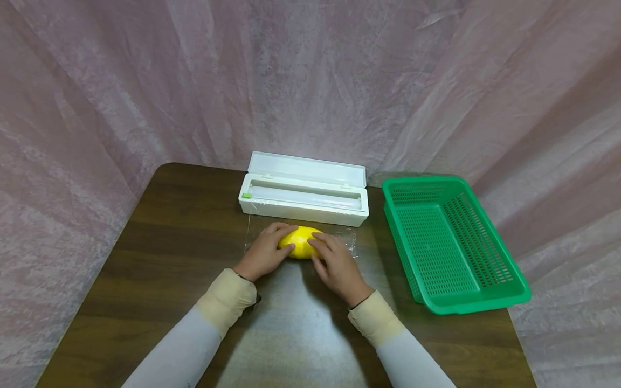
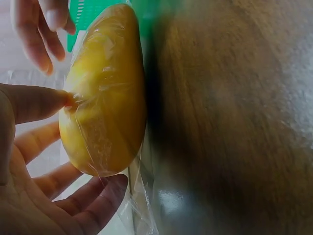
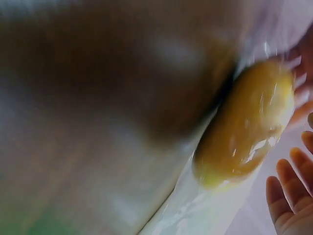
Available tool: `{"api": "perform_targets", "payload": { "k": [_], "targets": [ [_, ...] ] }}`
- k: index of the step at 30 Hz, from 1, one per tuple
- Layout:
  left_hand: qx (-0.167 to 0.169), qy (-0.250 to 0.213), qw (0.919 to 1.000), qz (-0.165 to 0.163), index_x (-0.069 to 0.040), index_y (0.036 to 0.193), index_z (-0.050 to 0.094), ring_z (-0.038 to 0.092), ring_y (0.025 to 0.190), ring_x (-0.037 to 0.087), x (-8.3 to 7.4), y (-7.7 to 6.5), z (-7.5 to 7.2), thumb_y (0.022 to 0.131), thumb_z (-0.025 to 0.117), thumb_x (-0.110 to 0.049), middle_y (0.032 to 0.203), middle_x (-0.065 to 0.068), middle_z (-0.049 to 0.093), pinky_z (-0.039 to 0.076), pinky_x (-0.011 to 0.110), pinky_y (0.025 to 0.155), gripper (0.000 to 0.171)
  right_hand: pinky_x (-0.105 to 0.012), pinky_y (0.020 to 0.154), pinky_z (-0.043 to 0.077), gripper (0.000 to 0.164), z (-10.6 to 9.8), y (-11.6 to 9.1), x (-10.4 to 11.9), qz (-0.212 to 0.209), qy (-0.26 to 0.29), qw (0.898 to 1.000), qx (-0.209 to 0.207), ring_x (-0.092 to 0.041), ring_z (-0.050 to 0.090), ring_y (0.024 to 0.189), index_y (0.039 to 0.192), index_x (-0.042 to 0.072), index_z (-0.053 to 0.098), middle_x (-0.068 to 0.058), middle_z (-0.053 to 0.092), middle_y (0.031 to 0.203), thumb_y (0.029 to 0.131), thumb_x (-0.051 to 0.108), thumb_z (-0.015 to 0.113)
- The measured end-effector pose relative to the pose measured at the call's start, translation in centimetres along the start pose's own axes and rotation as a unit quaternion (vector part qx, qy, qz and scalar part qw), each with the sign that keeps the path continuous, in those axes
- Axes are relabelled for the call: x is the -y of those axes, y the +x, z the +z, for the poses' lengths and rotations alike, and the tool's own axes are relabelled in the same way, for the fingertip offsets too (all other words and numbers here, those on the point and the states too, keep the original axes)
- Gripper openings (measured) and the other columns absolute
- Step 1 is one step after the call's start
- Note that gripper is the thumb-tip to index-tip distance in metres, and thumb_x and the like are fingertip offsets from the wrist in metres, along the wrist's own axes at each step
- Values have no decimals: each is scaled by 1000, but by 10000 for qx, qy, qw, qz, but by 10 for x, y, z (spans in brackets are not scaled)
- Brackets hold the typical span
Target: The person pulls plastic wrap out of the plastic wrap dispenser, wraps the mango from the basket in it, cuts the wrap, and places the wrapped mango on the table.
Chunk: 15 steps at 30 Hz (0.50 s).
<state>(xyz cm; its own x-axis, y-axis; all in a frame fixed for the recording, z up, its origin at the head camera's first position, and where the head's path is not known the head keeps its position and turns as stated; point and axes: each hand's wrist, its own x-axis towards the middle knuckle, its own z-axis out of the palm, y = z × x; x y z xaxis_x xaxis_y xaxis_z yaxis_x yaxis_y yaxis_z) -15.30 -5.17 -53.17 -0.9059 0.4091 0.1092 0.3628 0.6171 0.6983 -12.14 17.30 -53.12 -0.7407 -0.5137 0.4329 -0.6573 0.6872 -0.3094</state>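
Observation:
A yellow mango (image 1: 302, 242) with clear cling film (image 1: 347, 237) over its skin lies crosswise on the table, in front of a white film dispenser (image 1: 303, 214). My left hand (image 1: 262, 254) holds its left end. In the left wrist view the thumb presses the film onto the mango (image 2: 105, 93), and the fingers curve round its end. My right hand (image 1: 338, 269) is over the right end with its fingers spread. In the right wrist view those fingers (image 3: 296, 181) look straight and stand a little apart from the mango (image 3: 249, 127). Loose film trails at both ends.
The dispenser's lid (image 1: 308, 168) stands up at the back, and a film roll (image 1: 305, 197) lies inside with a green slider (image 1: 246, 195) at its left. To the right is a green plastic basket (image 1: 402, 250) on the brown wooden table (image 1: 160, 280). A pink curtain (image 1: 310, 81) hangs behind.

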Motion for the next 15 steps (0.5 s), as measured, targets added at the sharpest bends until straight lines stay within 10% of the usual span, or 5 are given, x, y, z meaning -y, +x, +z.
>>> {"api": "perform_targets", "payload": {
  "k": [15],
  "targets": [
    [125, 143, 9992, -342, -18, 137, 48, 43, 114, 24, 1, 15, 1, 94, 57, -27, 129, 7, 45, 39, 43, 92, 44, -49, 103, 28, 63, 8, -14, 11, -137, -871, 9940, 641, -27, 24, 134, 140, 2, 39, -14, 32, 146, 86, 22, 64]
  ]
}}
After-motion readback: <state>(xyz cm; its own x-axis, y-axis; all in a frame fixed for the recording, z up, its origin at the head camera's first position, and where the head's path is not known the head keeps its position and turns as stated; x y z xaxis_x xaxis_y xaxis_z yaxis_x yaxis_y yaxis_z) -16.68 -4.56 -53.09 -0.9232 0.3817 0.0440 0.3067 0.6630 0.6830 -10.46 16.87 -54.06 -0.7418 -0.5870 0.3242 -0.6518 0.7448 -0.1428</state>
